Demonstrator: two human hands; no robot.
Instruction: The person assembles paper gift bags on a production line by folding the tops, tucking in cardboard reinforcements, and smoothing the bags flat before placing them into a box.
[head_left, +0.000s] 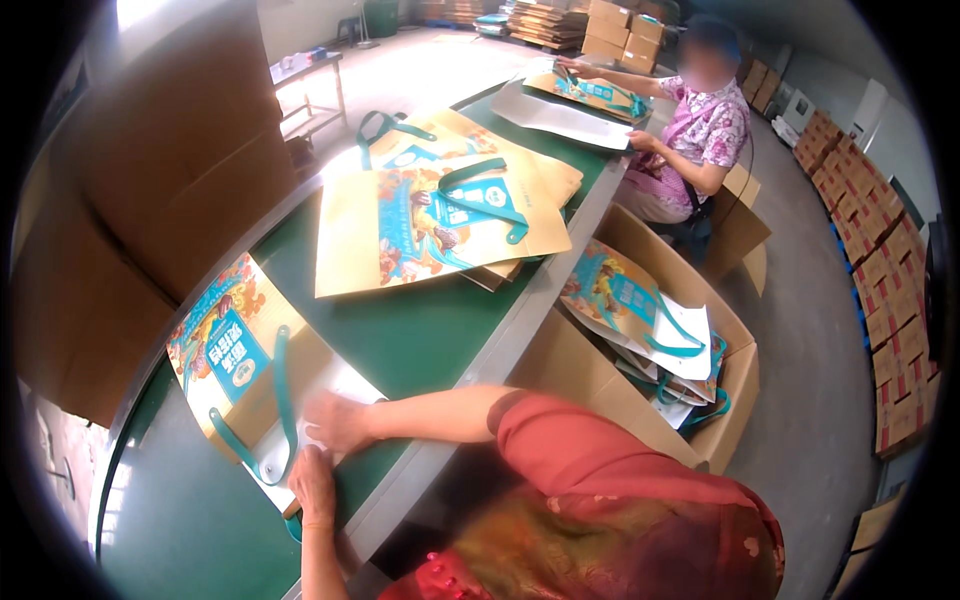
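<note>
A kraft paper gift bag (225,345) with a floral print and a blue panel lies flat on the green table in front of me. Its teal ribbon handles (283,385) curve over a white strip at the near end, where a round metal rivet shows. My left hand (314,488) is closed at the edge of that white end, fingers bent on the paper. Just beyond it, my right hand (340,422) rests over the white paper, its fingers smeared by motion. What lies under the right fingers is hidden.
A pile of similar bags (350,235) lies farther up the green table (330,335). To the right, an open carton (738,375) holds more bags. At the far end, another person (705,125) handles a bag and white sheet. Stacked cartons (880,290) line the right wall.
</note>
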